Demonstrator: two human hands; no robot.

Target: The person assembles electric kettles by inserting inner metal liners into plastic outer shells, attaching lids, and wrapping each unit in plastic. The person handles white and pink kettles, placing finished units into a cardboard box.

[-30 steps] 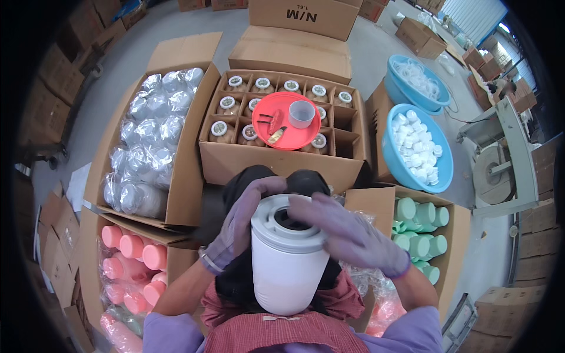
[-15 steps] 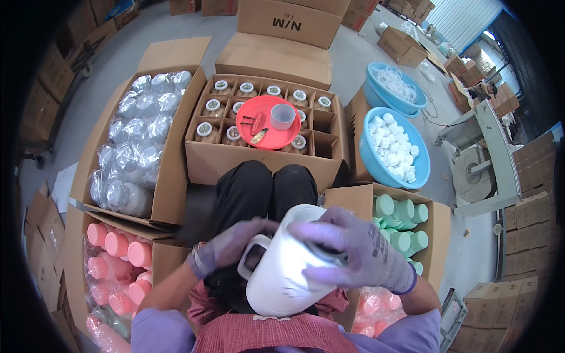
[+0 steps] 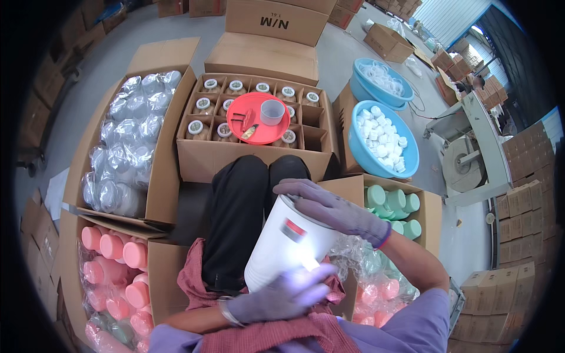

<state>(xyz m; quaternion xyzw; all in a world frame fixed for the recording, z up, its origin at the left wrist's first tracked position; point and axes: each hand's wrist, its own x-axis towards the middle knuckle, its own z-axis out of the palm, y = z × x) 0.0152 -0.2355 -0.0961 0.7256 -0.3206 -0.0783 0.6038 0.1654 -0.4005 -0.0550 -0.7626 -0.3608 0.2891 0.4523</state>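
A white jug [image 3: 276, 247] leans in my lap, its top tilted away and to the right. A small red and grey label shows on its side, and bright glare washes out the lower part. My right hand [image 3: 344, 213], in a grey-purple glove, lies across the jug's upper end with its fingers curled over the rim. Low in front of the jug's side is my left hand [image 3: 276, 300], gloved alike. Its fingers point right and are smeared by motion, so whether they press on the jug is unclear. The jug's handle is out of sight.
Ahead, a divided carton [image 3: 247, 165] of lidded jars bears a red tray [image 3: 250, 138] with small tools and a cup. Plastic-wrapped clear containers [image 3: 138, 123] and pink bottles [image 3: 109, 273] stand left. Blue basins [image 3: 358, 150] of white caps and rings, plus green bottles [image 3: 395, 200], are right.
The jug has turned, hiding its handle and bringing the label into sight. My left hand has moved from beside the handle down across the jug's lower side; my right hand has shifted up over the rim.
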